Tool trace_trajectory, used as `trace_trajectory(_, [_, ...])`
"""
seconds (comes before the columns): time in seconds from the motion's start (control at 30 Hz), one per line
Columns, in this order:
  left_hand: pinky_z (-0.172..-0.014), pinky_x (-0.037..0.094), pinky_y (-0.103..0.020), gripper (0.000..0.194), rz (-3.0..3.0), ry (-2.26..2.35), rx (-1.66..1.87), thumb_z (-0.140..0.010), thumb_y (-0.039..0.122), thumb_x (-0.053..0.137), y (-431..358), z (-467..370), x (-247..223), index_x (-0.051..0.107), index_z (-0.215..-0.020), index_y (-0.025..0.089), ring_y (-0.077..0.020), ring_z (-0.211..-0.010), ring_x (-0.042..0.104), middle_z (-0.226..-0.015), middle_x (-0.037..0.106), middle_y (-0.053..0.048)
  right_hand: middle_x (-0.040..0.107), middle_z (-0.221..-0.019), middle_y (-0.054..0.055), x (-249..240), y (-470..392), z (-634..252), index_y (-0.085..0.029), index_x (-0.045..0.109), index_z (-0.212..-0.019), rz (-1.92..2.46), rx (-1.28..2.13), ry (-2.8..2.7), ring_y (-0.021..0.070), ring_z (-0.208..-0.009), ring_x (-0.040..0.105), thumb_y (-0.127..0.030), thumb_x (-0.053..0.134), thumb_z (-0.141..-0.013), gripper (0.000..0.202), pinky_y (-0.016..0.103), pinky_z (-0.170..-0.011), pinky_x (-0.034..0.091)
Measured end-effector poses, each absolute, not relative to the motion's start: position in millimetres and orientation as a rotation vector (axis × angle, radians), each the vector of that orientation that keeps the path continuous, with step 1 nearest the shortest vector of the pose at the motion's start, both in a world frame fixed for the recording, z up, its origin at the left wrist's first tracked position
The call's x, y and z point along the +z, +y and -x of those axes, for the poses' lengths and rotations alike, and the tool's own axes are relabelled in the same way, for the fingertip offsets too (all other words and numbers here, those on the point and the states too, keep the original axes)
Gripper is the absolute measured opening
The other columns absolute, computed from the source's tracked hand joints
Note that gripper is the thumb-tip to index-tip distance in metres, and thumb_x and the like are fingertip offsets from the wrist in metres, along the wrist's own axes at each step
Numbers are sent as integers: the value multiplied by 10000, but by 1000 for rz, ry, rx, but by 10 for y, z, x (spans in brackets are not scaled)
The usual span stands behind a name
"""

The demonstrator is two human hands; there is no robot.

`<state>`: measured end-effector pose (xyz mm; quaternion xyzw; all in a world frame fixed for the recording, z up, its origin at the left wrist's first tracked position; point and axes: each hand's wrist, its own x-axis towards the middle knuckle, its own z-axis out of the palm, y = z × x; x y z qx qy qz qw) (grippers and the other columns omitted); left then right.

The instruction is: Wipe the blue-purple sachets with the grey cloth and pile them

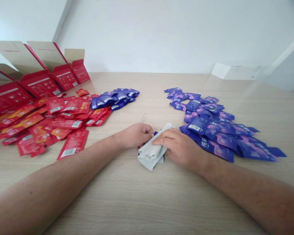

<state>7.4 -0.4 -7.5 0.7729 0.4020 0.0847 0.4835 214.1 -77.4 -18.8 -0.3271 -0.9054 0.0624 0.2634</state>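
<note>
Near the middle of the table, my right hand (180, 147) grips a folded white cloth (153, 148), with the fingers lying over its upper side. My left hand (137, 135) is closed just left of the cloth, pinching the edge of a blue packet (155, 133) that is mostly covered by the cloth and the fingers. A large pile of blue-purple packets (218, 130) lies right of and beyond my right hand. Beyond my left hand is a smaller pile of blue packets (115, 98), touching the red packets (61, 117).
Several open red cartons (40, 83) stand in a row at the back left, behind the red packets. A white box (237, 71) lies at the back right against the wall. The pale wooden table (127, 202) extends under both forearms.
</note>
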Motion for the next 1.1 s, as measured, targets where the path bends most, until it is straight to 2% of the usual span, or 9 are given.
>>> trace_trajectory(0.2, [-375,408,-177,151,-1909,964,197,-846,312,492,-10,-74,-79,589,-819,200,-98,-425,531,-526,547,54,674,-1060,73,-151,-839,-2093,-193,675,-1128,725,201,-2537,206,-1033,576,-109,563,-900,267,377,-952,480])
trace_trajectory(0.4, [-376,404,-178,148,-1873,983,195,-843,334,509,-9,-76,-75,580,-819,206,-98,-426,531,-533,548,58,668,-1066,62,-193,-759,-2154,-215,665,-1149,882,187,-2440,215,-1022,580,-26,576,-837,376,393,-935,483])
trace_trajectory(0.6, [-390,407,-184,157,-1906,970,202,-844,337,509,-16,-77,-68,589,-813,205,-102,-442,543,-541,558,52,677,-1055,73,-139,-836,-2101,-198,676,-1122,748,179,-2535,211,-1027,585,-104,577,-887,272,372,-931,490])
trace_trajectory(0.77, [-381,395,-178,156,-1894,996,201,-843,341,516,-15,-84,-72,590,-818,206,-99,-433,536,-532,553,57,671,-1061,69,-179,-769,-2151,-210,667,-1138,885,160,-2444,217,-1021,588,-38,571,-845,353,398,-925,490])
trace_trajectory(0.97, [-388,400,-167,159,-1919,990,196,-850,328,502,-19,-89,-68,593,-821,201,-94,-442,545,-546,559,51,678,-1062,68,-157,-828,-2109,-196,675,-1116,738,176,-2536,206,-1033,581,-109,587,-883,264,372,-945,483])
trace_trajectory(1.1, [-379,395,-170,162,-1908,1008,202,-846,339,506,-14,-84,-78,586,-815,202,-96,-435,540,-539,552,54,672,-1055,61,-197,-771,-2144,-223,667,-1144,844,174,-2445,212,-1023,588,-47,577,-850,354,398,-929,489])
